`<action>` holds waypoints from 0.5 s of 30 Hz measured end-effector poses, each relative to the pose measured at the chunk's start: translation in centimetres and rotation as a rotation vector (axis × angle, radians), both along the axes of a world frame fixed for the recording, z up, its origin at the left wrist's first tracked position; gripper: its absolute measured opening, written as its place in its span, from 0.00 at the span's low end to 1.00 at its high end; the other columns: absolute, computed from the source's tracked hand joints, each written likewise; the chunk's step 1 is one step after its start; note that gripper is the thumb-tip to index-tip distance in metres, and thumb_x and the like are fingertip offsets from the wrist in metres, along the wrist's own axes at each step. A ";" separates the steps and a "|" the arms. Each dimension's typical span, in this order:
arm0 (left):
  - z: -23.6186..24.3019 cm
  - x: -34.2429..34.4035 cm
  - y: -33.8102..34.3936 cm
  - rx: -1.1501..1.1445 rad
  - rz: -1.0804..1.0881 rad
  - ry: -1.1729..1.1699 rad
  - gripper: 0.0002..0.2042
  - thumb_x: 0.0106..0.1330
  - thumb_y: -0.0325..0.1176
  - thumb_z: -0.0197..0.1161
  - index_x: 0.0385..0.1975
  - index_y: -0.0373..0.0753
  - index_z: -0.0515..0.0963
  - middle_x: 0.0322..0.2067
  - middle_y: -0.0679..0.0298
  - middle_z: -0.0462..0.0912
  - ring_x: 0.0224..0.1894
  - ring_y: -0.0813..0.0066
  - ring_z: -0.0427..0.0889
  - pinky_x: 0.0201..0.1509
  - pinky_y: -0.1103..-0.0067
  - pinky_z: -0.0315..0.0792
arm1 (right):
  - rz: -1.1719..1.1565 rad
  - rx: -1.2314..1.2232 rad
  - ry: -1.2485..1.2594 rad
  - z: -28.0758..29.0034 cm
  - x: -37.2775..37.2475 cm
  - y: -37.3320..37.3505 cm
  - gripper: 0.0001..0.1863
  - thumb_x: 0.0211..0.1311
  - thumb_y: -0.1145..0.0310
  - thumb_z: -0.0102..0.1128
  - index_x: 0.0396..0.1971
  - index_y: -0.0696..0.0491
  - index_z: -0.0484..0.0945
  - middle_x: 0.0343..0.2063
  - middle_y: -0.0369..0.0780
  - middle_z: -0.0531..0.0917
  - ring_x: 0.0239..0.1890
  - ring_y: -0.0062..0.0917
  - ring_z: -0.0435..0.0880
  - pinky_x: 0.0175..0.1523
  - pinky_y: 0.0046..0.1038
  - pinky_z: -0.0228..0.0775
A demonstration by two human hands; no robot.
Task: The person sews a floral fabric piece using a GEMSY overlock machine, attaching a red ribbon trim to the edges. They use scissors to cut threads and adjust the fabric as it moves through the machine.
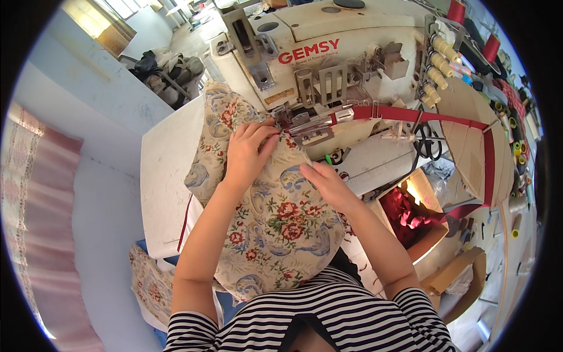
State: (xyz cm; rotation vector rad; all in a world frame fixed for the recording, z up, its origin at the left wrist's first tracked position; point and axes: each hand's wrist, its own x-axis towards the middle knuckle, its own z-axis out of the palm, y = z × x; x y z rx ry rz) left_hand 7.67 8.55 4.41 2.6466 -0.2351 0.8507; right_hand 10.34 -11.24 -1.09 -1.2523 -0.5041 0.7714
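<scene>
A floral tapestry fabric piece (287,234), cream with red and blue blooms, lies across my lap and up to the sewing machine (328,53). Its upper edge runs under the presser foot area (284,120), where a dark red binding tape (387,113) feeds in from the right through a metal folder (319,122). Beside the foot, my left hand (249,154) rests on the fabric, fingers stretched toward the seam. My right hand (329,183) pinches the fabric's right edge, thumb on top and the other fingers partly hidden.
An open cardboard box (431,234) of red tape stands at the right below the machine table (167,176). Black-handled scissors (428,144) lie by the machine's right side. Thread cones (491,48) stand at the upper right. More floral fabric (149,287) hangs at the lower left.
</scene>
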 end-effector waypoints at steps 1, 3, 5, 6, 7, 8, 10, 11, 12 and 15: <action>0.0 0.1 0.1 -0.005 0.002 0.000 0.06 0.55 0.31 0.62 0.32 0.42 0.79 0.39 0.69 0.80 0.43 0.68 0.74 0.45 0.74 0.65 | -0.006 -0.001 -0.009 -0.1 0.1 0.1 0.19 0.68 0.58 0.44 0.40 0.62 0.74 0.31 0.31 0.77 0.33 0.11 0.70 0.39 0.18 0.64; -0.1 0.3 0.2 -0.016 0.006 0.000 0.06 0.55 0.32 0.63 0.32 0.42 0.79 0.35 0.69 0.80 0.41 0.67 0.74 0.44 0.73 0.65 | -0.008 -0.005 -0.022 -0.4 0.4 0.4 0.20 0.68 0.57 0.44 0.38 0.62 0.74 0.29 0.30 0.76 0.31 0.11 0.69 0.37 0.18 0.64; -0.1 0.7 0.5 -0.028 0.007 0.032 0.07 0.54 0.32 0.63 0.32 0.41 0.79 0.31 0.67 0.77 0.38 0.66 0.73 0.43 0.73 0.65 | -0.002 -0.012 -0.031 -0.6 0.7 0.5 0.21 0.68 0.57 0.44 0.39 0.62 0.74 0.30 0.31 0.77 0.32 0.11 0.70 0.38 0.19 0.65; -0.1 0.8 0.7 -0.037 0.015 0.048 0.07 0.54 0.32 0.64 0.32 0.41 0.79 0.29 0.66 0.76 0.37 0.65 0.72 0.43 0.73 0.65 | 0.038 -0.014 0.004 -0.1 0.5 0.4 0.20 0.68 0.57 0.45 0.41 0.62 0.74 0.33 0.32 0.78 0.34 0.12 0.72 0.40 0.19 0.66; -0.1 1.0 1.0 -0.041 -0.004 0.032 0.07 0.54 0.32 0.64 0.32 0.40 0.79 0.28 0.65 0.75 0.36 0.65 0.72 0.42 0.73 0.65 | 0.078 -0.015 0.040 1.0 0.2 0.1 0.20 0.68 0.58 0.46 0.42 0.62 0.74 0.35 0.33 0.79 0.36 0.13 0.73 0.42 0.18 0.66; 0.0 1.4 1.3 -0.045 -0.023 0.016 0.08 0.54 0.32 0.64 0.32 0.39 0.78 0.27 0.65 0.74 0.35 0.64 0.71 0.42 0.72 0.65 | 0.117 -0.016 0.075 1.6 0.0 -0.1 0.20 0.67 0.59 0.46 0.44 0.62 0.74 0.38 0.34 0.79 0.38 0.14 0.75 0.44 0.18 0.67; 0.1 1.4 1.6 -0.082 -0.012 0.048 0.09 0.54 0.34 0.64 0.28 0.35 0.76 0.29 0.62 0.74 0.36 0.61 0.71 0.41 0.72 0.65 | 0.226 -0.134 0.067 0.9 -0.6 -1.1 0.22 0.66 0.56 0.48 0.44 0.62 0.74 0.39 0.36 0.79 0.39 0.16 0.75 0.44 0.20 0.68; 0.1 1.7 1.7 -0.039 0.031 0.043 0.10 0.55 0.35 0.63 0.27 0.34 0.76 0.30 0.61 0.74 0.36 0.60 0.70 0.41 0.71 0.65 | 0.281 -0.193 0.063 0.4 -1.2 -1.9 0.23 0.65 0.55 0.49 0.45 0.62 0.74 0.39 0.37 0.80 0.39 0.17 0.76 0.44 0.21 0.68; 0.0 1.9 1.9 -0.001 0.075 0.038 0.11 0.55 0.36 0.63 0.26 0.33 0.75 0.31 0.60 0.74 0.37 0.59 0.70 0.42 0.71 0.65 | 0.293 -0.273 0.019 -0.3 -2.2 -2.9 0.25 0.65 0.52 0.49 0.44 0.62 0.74 0.38 0.37 0.80 0.38 0.17 0.75 0.44 0.21 0.68; -0.7 2.5 1.8 0.151 0.146 -0.046 0.13 0.56 0.37 0.62 0.22 0.33 0.73 0.32 0.58 0.73 0.38 0.60 0.70 0.42 0.70 0.63 | 0.437 -0.518 0.029 -1.6 -4.9 -5.9 0.29 0.64 0.48 0.48 0.49 0.61 0.71 0.40 0.40 0.79 0.41 0.22 0.76 0.48 0.24 0.67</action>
